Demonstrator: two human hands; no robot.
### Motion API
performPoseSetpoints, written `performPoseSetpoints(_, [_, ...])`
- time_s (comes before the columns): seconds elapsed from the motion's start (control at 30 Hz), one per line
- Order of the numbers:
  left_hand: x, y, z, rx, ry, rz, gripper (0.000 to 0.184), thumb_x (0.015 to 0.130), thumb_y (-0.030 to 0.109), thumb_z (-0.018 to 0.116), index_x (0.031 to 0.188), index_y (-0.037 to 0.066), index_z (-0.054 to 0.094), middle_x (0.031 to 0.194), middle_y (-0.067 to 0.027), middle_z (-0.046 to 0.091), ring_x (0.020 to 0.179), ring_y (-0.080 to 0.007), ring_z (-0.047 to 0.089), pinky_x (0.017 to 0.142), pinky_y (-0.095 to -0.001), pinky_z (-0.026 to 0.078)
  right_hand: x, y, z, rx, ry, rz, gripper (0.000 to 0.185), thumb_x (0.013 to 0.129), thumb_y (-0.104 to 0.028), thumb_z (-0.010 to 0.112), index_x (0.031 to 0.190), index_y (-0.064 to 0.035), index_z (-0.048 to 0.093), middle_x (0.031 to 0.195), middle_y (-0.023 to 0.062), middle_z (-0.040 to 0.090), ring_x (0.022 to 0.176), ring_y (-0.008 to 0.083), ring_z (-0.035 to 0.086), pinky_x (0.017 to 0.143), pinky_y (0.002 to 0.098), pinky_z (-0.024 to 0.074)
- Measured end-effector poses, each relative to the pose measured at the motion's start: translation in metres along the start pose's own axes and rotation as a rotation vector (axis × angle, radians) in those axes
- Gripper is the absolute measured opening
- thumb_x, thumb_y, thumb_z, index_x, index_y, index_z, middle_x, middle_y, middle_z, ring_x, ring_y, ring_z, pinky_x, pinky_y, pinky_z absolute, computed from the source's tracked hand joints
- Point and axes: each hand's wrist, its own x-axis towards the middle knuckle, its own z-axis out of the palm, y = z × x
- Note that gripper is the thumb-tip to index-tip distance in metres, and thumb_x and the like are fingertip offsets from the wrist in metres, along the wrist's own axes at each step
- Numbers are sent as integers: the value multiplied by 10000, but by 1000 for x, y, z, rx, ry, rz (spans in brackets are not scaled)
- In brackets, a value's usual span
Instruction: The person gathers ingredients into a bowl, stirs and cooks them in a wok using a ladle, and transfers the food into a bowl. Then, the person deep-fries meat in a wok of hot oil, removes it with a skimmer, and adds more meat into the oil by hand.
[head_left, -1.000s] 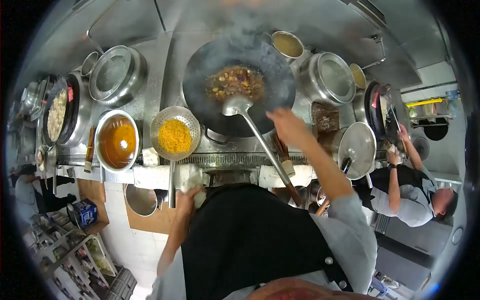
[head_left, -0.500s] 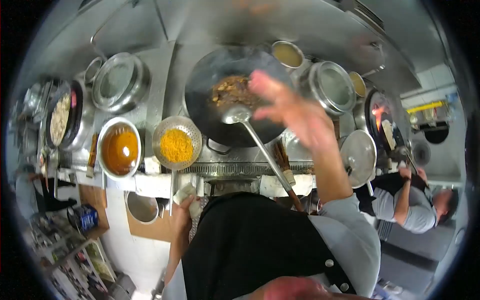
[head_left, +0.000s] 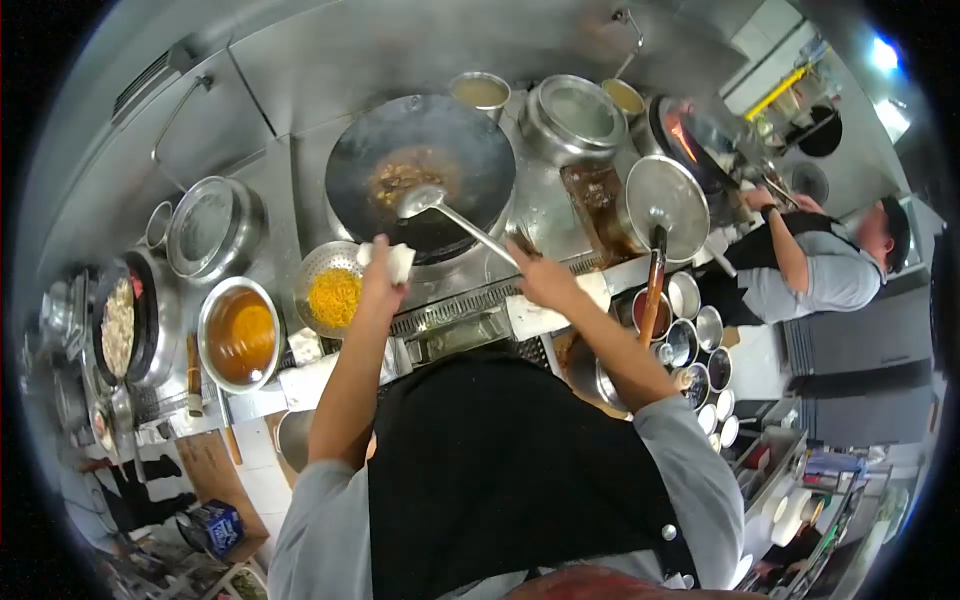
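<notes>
Ladle just above the centre of the frame: its bowl, inside the wok, points to the upper left, and its long axis slants from there down to the lower right. The right grip is closed around its handle, with no gap showing between fingers and metal; the far end is hidden behind hand and forearm. Brown food lies beside the bowl, blurred by haze.

The left grip, below the wok's lower left edge, is pinched on a folded white cloth. Whether the cloth touches the wok, I cannot tell.

The metal tabletop runs across the frame, wet-looking in places. To the wok's lower left are a strainer with yellow shreds and a bowl of orange liquid; a lidded pot stands above that. At the upper right are another pot, a brown-stained tray and a second strainer.

Metal panels back the top of the frame. At the right, a co-worker stands near a second wok, grey cabinets below. Pale floor tiles show at the lower left.
</notes>
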Motion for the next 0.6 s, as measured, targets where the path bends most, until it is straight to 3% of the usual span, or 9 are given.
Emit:
performPoseSetpoints(0.03, [39,-9,-10,88,-81,-40,300,988,427,637,1049,134,617,843,-59,671,622,-213,630,463,-311,447,-7,-10,1,-16,-31,62,728,931,-215,622,1587,-140,315,1110,289,702,997,439,706,874,548,551])
performPoseSetpoints(0.1, [42,-9,10,9,101,17,149,875,115,645,1009,80,590,814,-104,661,598,-242,631,423,-336,425,-30,-51,-9,-67,-64,116,689,903,-127,534,1567,-119,353,994,266,730,933,459,713,862,568,544])
performPoseSetpoints(0.2, [52,-24,4,2,84,18,127,875,106,638,988,70,595,826,-114,665,613,-246,641,428,-363,441,-40,-57,-8,98,-68,36,681,895,-150,550,1549,-79,375,1038,306,705,975,479,691,901,580,522])
performPoseSetpoints(0.27, [64,-36,-12,104,-34,94,107,881,131,647,974,98,606,826,-93,656,705,-249,660,564,-391,516,-13,-50,2,276,60,-58,664,900,-186,612,1506,10,424,1056,351,678,1013,498,663,940,537,506])
performPoseSetpoints(0.33, [19,-59,-27,492,-221,810,88,919,125,607,990,73,598,852,-95,655,753,-238,666,638,-371,552,21,-44,11,277,129,-26,681,903,-191,613,1521,6,404,1087,344,674,1036,486,662,950,526,503])
performPoseSetpoints(0.37, [-57,-34,4,-182,-83,144,80,946,117,594,1000,59,600,888,-88,655,813,-224,675,704,-360,574,32,-41,10,284,187,1,698,906,-196,614,1535,1,385,1118,337,671,1058,473,660,960,516,501])
performPoseSetpoints(0.43, [-59,-89,-51,-98,106,242,79,945,97,615,1000,41,606,910,-94,645,842,-225,678,691,-387,580,6,-51,-14,386,136,45,727,912,-238,629,1551,-10,368,1116,343,665,1078,488,635,969,477,497])
performPoseSetpoints(0.5, [-116,-80,-56,37,114,127,101,892,65,651,976,57,597,868,-89,614,750,-211,640,660,-378,567,-28,-43,-9,429,316,-174,713,937,-207,628,1574,-40,357,953,282,694,843,394,701,787,426,554])
performPoseSetpoints(0.6, [-113,-29,-26,-74,-17,172,120,875,124,691,974,90,633,857,-48,637,732,-182,644,554,-323,476,-104,-61,-55,942,-183,-61,677,966,-114,609,1592,-74,356,766,88,594,545,140,579,525,304,479])
